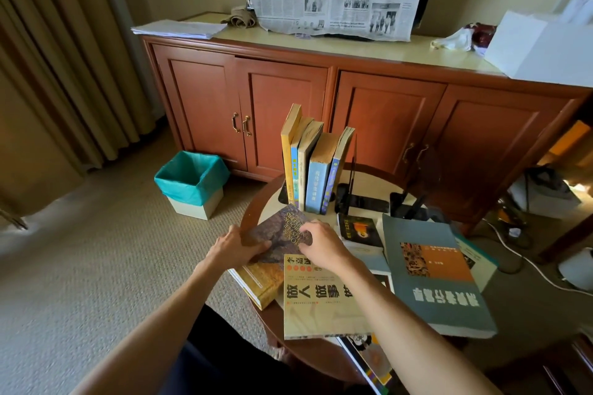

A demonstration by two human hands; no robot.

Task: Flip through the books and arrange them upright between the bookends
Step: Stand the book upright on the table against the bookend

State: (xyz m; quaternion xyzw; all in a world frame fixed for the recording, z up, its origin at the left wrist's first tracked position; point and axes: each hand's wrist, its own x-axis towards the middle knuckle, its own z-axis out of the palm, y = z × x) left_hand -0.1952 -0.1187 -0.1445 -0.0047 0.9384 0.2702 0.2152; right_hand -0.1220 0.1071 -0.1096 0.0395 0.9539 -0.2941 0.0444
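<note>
Brown-covered book (282,234) lay on the round table (256,205), gripped by the left hand (234,245) at its edge and the right hand (321,242) on top. Pick-up step was in hand; next move likely required flipping pages, then standing it beside upright books (313,167).

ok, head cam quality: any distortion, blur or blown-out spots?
Head view: wide-angle bend, the cabinet top bows and the curtains lean. Light is dim and warm; the white box at right is near blown out. The standing books and both hands, left and right, look slightly soft; book titles still legible.
</note>
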